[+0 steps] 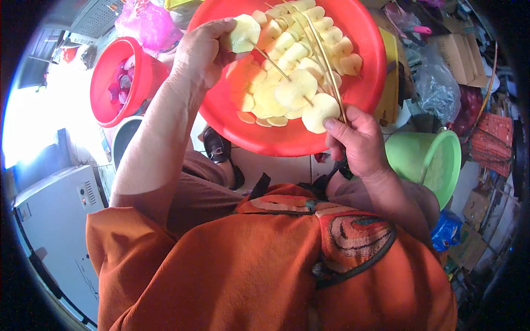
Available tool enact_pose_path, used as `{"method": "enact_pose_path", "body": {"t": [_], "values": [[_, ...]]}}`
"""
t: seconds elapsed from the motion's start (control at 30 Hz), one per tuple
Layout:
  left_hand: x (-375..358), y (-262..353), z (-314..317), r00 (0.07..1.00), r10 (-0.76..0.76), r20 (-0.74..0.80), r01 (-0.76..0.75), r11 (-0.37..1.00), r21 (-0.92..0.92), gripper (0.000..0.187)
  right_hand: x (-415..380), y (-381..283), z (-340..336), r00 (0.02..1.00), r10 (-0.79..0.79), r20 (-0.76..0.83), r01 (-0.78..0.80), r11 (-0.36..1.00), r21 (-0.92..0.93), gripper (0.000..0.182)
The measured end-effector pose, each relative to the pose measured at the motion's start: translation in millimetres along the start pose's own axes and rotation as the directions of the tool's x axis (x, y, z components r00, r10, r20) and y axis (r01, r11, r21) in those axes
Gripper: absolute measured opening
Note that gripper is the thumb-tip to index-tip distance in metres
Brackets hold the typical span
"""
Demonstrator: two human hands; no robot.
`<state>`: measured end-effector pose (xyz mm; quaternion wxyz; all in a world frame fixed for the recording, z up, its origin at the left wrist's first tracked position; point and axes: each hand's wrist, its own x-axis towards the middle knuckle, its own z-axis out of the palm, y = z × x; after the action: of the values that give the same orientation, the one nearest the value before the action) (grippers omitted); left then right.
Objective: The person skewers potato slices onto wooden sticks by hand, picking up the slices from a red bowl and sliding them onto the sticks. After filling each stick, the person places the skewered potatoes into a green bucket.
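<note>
My left hand (204,52) pinches a pale round slice (243,34) at the far end of a thin skewer (270,60). Two more slices sit near the skewer's other end, one of them (296,89) next to the outer slice (321,113). My right hand (356,135) is closed on that outer slice, thumb on its face, and also holds several long thin sticks (323,52) that point up and away. Beneath both hands is a large red basin (265,140) with loose slices (265,96) and rows of skewered slices (331,36).
A red bucket (99,96) with purple pieces stands at the left, near a pink plastic bag (146,25). At the right are a green bucket (400,154), clear plastic bags (436,83) and a cardboard box (461,58). A white appliance (55,220) is at lower left.
</note>
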<state>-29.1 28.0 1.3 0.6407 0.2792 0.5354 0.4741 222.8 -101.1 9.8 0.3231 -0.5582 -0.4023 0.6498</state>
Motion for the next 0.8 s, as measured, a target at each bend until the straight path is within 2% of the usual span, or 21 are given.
{"method": "enact_pose_path", "body": {"t": [0.2,0.27,0.4,0.47,0.63,0.73,0.8], "values": [[-1.7,0.7,-1.1,1.000,-0.012,0.022,0.013,0.998,-0.057,0.020,-1.5,1.0,1.7,1.000,0.017,0.005,-0.017,1.000,0.017,0.019],[-3.7,4.2,-0.4,0.994,-0.045,0.095,0.039,0.997,0.068,0.021,-1.4,3.0,1.1,1.000,0.029,0.002,-0.029,0.999,0.024,0.018],[-15.0,-3.8,10.8,0.970,-0.134,0.204,0.115,0.988,0.101,0.023,-0.5,4.3,1.9,1.000,0.029,-0.002,-0.029,0.999,0.032,0.018],[-25.7,-8.3,20.9,0.941,-0.206,0.270,0.154,0.967,0.201,0.024,0.5,2.7,2.0,1.000,0.019,-0.022,-0.019,0.999,0.032,0.017],[-24.1,-7.8,21.7,0.941,-0.246,0.231,0.184,0.948,0.260,0.024,0.7,2.0,1.4,0.999,0.031,-0.030,-0.029,0.998,0.062,0.018],[-16.0,-3.1,13.2,0.939,-0.230,0.258,0.128,0.924,0.359,0.024,2.2,1.1,-2.4,0.999,0.007,-0.049,-0.002,0.995,0.103,0.018],[1.1,-5.5,-1.0,0.989,-0.001,0.147,-0.064,0.897,0.438,0.023,3.3,0.0,-5.1,0.998,-0.016,-0.062,0.024,0.991,0.133,0.018]]}}
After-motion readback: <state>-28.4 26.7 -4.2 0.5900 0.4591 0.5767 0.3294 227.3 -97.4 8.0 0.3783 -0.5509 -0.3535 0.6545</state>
